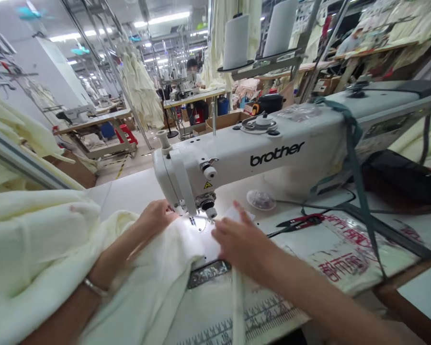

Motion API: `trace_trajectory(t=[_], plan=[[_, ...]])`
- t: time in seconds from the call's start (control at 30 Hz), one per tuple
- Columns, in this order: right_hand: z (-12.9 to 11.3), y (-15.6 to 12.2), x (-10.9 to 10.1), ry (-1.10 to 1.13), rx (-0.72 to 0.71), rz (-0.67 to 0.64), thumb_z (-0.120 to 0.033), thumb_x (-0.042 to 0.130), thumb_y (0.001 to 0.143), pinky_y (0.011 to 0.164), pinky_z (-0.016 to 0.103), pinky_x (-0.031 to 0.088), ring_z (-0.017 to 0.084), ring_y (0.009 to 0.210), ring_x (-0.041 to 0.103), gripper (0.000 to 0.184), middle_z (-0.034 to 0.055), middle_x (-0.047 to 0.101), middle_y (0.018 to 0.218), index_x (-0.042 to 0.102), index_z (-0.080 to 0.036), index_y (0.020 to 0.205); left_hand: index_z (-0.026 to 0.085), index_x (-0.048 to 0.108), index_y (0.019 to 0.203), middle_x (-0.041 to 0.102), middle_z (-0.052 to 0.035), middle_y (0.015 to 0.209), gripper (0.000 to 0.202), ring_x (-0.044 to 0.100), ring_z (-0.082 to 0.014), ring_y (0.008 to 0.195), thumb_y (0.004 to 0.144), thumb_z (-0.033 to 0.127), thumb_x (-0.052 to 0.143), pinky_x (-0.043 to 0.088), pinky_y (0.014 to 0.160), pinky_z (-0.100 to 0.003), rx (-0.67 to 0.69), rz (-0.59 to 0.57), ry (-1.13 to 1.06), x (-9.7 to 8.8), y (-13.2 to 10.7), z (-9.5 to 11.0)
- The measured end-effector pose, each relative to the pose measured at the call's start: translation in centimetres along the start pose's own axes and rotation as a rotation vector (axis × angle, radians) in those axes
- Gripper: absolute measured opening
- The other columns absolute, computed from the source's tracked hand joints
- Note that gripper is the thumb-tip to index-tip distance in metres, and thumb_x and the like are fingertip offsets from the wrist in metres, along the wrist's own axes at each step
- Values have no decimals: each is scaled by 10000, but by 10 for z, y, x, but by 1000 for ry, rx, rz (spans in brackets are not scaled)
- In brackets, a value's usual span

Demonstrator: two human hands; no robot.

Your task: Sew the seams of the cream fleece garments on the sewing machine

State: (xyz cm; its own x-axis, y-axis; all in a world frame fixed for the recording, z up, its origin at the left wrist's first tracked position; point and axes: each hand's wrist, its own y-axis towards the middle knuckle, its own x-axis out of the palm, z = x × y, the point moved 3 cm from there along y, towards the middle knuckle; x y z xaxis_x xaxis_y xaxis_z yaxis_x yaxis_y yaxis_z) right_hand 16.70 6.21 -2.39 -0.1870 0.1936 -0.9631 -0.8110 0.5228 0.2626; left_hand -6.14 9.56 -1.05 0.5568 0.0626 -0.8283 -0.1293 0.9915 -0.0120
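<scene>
My left hand [156, 216] is behind and left of the needle, its fingers closed on the edge of a cream garment [147, 282]. The garment drapes over my forearm and the table's left side. The presser foot [193, 221] stands under the lit head of the white sewing machine [222, 158]. Right of the needle, my right hand [242, 242] is slightly blurred, with fingertips pinched together and one finger raised. A narrow cream fabric strip [238, 302] hangs from beneath it toward the table's front edge; the hand hides its upper end.
Red-handled thread snips [301, 221] and a clear bobbin-like dish [261, 200] lie right of my hand. A printed ruler [269, 314] runs along the front edge. Thread cones [236, 42] stand above the machine. A dark bag [404, 179] sits at right. Other workstations fill the background.
</scene>
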Motion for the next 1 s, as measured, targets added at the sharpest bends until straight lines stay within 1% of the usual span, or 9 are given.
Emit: trace_trajectory(t=[0.13,0.2,0.27,0.37,0.43,0.5,0.57,0.7,1.0], plan=[[39,-2,-29,-96,65,161,113,366,679,952,724,290,319,1089,558,414,153,631,1096,628,-151,860,182,592,659,637,-61,657,82,608,-258,887,688,258,584,457,818,-313,-140,136,128,-78,-24,-7],[20,-9,-46,-78,15,264,69,329,692,859,748,336,411,1058,556,371,268,612,1059,640,-82,826,188,624,717,662,-56,721,159,607,-247,890,742,322,543,472,804,-304,-194,177,166,-114,-62,-1],[-25,-21,-62,95,-59,423,-6,328,754,740,605,487,368,870,621,403,232,648,952,630,-77,1011,204,657,834,684,-45,829,247,609,-227,896,786,398,512,490,784,-283,-180,119,131,-124,-114,15],[-100,-35,-73,501,-134,499,-231,356,949,648,333,544,233,774,630,397,133,653,967,420,-139,1330,229,633,1040,668,-47,1007,345,604,-206,959,831,464,493,503,792,-252,-101,9,-17,-98,-192,47],[-130,-40,-77,699,-99,590,-342,399,964,612,289,525,207,737,616,338,99,638,902,444,-186,1260,255,605,1108,646,-45,1082,350,601,-188,980,863,463,466,508,757,-221,-93,16,-93,-75,-228,64],[-136,-43,-76,964,54,559,-300,457,944,587,243,491,158,661,582,114,28,595,770,502,-230,1022,259,620,1056,658,-31,1012,305,611,-169,912,873,448,466,500,720,-204,-85,0,-159,-59,-244,75],[-127,-44,-74,1339,214,363,-268,488,921,553,198,449,115,614,542,77,-20,551,705,456,-233,860,232,644,909,663,-9,850,240,605,-147,795,857,421,507,482,709,-201,-73,-31,-222,-53,-245,82],[-109,-54,-81,1970,373,-58,-432,596,858,532,167,389,92,625,502,267,-22,571,734,444,-212,871,200,638,751,632,23,710,207,547,-109,663,824,376,557,431,633,-183,-59,-74,-278,-57,-233,87],[-95,-66,-76,1992,307,-76,-446,581,876,538,172,387,89,629,492,270,-16,571,779,443,-223,939,206,648,740,626,29,695,203,538,-112,652,815,372,557,408,607,-193,-2,-111,-213,-50,-224,99]])
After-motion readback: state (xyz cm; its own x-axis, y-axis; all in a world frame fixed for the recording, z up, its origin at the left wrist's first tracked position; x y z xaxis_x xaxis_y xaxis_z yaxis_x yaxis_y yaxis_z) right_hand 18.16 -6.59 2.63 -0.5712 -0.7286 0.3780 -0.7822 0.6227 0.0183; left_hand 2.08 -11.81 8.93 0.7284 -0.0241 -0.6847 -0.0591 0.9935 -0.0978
